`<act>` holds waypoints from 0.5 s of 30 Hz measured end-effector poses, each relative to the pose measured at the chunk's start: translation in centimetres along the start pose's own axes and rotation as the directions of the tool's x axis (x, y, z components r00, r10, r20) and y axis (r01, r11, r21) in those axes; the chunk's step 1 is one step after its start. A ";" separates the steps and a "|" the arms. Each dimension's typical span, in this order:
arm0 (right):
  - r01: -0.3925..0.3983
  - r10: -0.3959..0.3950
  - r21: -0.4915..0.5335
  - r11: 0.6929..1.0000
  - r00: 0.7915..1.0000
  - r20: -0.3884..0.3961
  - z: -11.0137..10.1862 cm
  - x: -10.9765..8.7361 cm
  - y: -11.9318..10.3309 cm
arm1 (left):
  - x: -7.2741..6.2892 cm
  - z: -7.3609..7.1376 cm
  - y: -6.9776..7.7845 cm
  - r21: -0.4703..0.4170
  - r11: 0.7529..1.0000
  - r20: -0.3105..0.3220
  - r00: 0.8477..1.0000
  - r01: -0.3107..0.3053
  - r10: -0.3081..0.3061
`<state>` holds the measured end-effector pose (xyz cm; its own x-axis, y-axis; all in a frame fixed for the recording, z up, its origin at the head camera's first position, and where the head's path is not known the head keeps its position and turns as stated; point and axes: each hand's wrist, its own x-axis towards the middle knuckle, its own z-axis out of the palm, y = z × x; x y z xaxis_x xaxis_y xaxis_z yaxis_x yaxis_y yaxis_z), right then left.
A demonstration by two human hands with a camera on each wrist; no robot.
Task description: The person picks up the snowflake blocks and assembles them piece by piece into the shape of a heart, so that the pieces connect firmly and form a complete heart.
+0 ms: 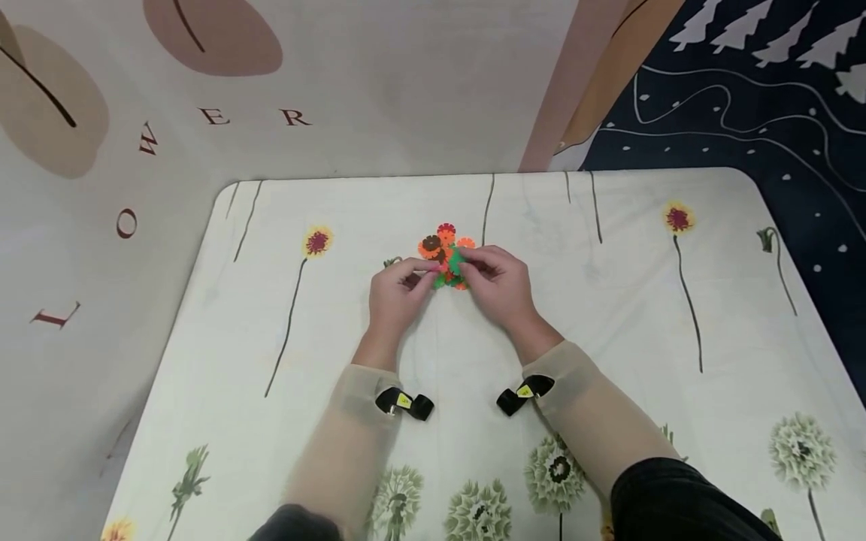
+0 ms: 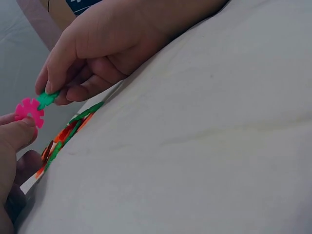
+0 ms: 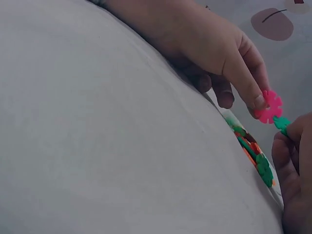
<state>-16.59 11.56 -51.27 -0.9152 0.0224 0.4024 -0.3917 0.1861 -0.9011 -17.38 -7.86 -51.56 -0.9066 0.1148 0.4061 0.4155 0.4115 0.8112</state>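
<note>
My left hand (image 1: 398, 294) pinches a pink notched plastic disc (image 2: 30, 110) between thumb and finger. Facing it, my right hand (image 1: 502, 284) pinches a green notched disc (image 3: 281, 124) by its edge. In both wrist views the rims of the two discs meet at an angle; whether their notches are locked together I cannot tell. Right by the hands lies a small heap of similar discs (image 1: 431, 246), orange, brown, red and green. The hands cover part of that heap in the head view.
A white cloth (image 1: 446, 376) printed with flowers covers the table. Its far edge meets a pale wall (image 1: 406, 98) with printed letters. Dark fabric with white trees (image 1: 731, 113) hangs at the right. Each forearm wears a black strap-on device (image 1: 404, 403).
</note>
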 end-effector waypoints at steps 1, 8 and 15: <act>-0.010 0.010 0.014 1.000 1.000 0.009 0.0 0.0 0.1 | 0.0 0.0 0.0 0.006 1.000 0.005 1.000 0.000 0.000; -0.053 0.050 0.045 0.998 0.996 0.073 -0.3 -0.1 0.2 | 0.0 -0.1 0.1 0.026 1.000 0.028 1.000 0.000 -0.001; -0.089 0.086 0.020 0.996 0.990 0.116 -0.5 0.1 0.3 | 0.0 -0.1 -0.2 -0.011 1.000 0.046 0.999 0.003 -0.003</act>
<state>-16.72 12.13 -51.39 -0.9502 -0.0755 0.3023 -0.3109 0.1634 -0.9363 -17.44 -8.04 -51.74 -0.9102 0.1553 0.3839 0.4132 0.4021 0.8171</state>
